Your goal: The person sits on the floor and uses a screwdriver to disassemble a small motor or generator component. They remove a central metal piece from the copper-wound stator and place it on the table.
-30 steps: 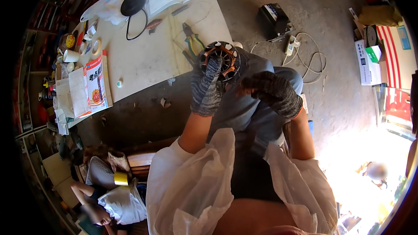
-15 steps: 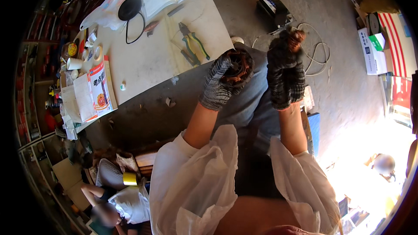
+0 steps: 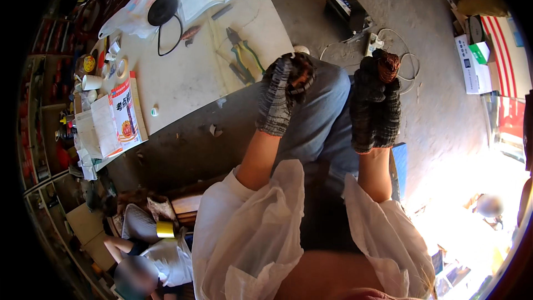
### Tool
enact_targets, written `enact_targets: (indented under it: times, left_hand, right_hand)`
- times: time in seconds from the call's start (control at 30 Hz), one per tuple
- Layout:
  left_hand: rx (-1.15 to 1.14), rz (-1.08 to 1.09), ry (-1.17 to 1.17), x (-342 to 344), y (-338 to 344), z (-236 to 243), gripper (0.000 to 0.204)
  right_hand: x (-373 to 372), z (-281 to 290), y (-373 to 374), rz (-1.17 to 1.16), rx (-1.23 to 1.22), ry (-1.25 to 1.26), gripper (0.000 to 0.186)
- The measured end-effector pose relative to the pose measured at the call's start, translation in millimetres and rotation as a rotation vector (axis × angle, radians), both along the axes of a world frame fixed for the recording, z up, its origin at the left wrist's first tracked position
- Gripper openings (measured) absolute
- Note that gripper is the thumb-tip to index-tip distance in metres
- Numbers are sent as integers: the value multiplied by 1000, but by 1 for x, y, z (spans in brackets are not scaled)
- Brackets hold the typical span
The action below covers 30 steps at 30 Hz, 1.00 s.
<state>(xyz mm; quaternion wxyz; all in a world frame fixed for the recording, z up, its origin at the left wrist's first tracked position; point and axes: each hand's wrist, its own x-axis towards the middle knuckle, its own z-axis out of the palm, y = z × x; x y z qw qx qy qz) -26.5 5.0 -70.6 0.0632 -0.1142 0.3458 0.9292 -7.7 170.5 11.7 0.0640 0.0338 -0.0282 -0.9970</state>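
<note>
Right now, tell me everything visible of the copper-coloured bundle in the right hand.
The copper-coloured bundle is a compact, reddish-brown clump whose fine strands look like metal wire. It shows at the far end of the gloved right hand, which grips it in the air. The hand hides part of it.

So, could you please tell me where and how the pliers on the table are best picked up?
Probably by the handles, coming from the near edge of the table: the pliers lie flat, head pointing away and handles splayed toward the person, so a hand could close over both from above. The left hand, nearest them, holds a round wire-wound part, though.
</note>
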Motion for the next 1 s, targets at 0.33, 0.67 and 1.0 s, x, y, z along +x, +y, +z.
enact_targets:
  times: [0.33, 0.67, 1.0]
  left_hand:
    - [385, 126, -33, 15, 10, -11, 42]
    - [99, 121, 279, 26, -26, 24, 44]
    - [162, 168, 26, 12, -25, 23, 41]
  right_hand:
    - [-26, -62, 19, -205, 11, 58, 34]
    - [-22, -60, 4, -246, 2297, 629, 34]
    - [17, -29, 0, 480, 1366, 1029, 29]
